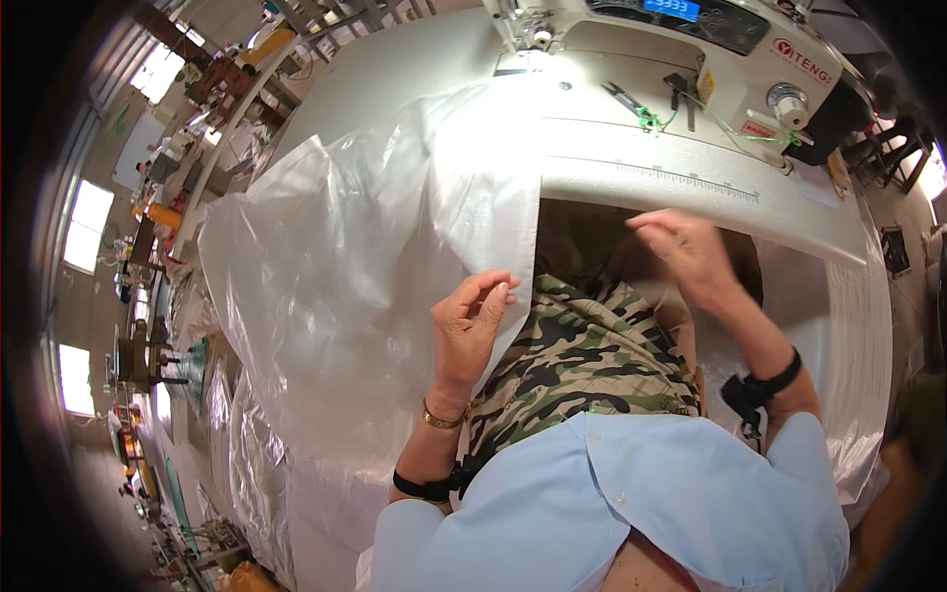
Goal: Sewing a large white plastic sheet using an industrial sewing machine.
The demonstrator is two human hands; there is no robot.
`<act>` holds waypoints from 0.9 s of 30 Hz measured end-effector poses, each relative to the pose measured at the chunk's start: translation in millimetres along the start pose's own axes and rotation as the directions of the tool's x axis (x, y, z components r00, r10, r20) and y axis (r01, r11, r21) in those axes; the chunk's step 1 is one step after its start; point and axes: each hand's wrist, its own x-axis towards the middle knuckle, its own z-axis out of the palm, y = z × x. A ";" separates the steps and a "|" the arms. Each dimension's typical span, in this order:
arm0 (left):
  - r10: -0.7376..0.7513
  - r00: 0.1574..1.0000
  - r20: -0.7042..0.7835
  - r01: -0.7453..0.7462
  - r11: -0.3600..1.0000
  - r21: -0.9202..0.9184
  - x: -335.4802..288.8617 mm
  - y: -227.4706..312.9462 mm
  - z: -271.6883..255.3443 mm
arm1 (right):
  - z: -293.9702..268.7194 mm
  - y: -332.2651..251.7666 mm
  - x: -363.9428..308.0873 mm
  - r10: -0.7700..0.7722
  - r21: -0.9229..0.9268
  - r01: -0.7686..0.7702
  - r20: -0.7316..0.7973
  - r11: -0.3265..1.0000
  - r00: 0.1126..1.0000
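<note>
A large, clear plastic sheet (326, 257) hangs from the sewing machine's bed down the left of my lap. Its top lies under the bright light near the needle area (540, 44). My left hand (469, 321) is over the sheet, close to its right edge, with thumb and fingers curled together; whether they grip the film is hidden. Above my lap, in front of the machine table's edge, my right hand (688, 255) is raised with its fingers bent together. It is slightly blurred, and anything between its fingertips is too small to make out.
Dark thread snips (623, 99) and green thread (651, 120) lie on the bed right of the needle. The sewing machine (730, 49) has a handwheel (788, 104) at right. More plastic film (853, 365) is stacked at my right. Cluttered benches (187, 178) stand at far left.
</note>
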 end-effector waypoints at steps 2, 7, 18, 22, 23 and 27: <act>0.116 0.990 -0.081 -0.097 0.973 0.210 -0.4 -9.2 -9.6 | 56.1 5.2 6.0 0.143 0.338 -0.183 0.139 0.923 0.980; 0.354 0.925 -0.136 -0.197 0.756 0.625 5.6 -17.8 -24.1 | 156.6 11.8 9.8 0.171 0.473 -0.293 0.284 0.831 0.944; 0.437 0.899 0.042 -0.269 0.473 0.839 29.4 -37.1 -15.0 | 130.9 -26.7 -24.2 0.191 0.636 -0.410 0.385 0.653 0.903; 0.473 0.875 0.100 -0.382 0.549 0.743 15.3 4.0 -0.3 | 116.8 -42.0 -29.5 0.185 0.710 -0.440 0.410 0.549 0.893; 0.488 0.863 0.133 -0.424 0.554 0.716 16.1 9.3 5.6 | 120.2 -34.9 -31.9 0.169 0.735 -0.438 0.414 0.517 0.894; 0.189 0.977 0.098 -0.213 0.878 0.429 13.8 13.8 17.6 | 125.8 -37.7 -37.5 0.165 0.756 -0.356 0.319 0.549 0.933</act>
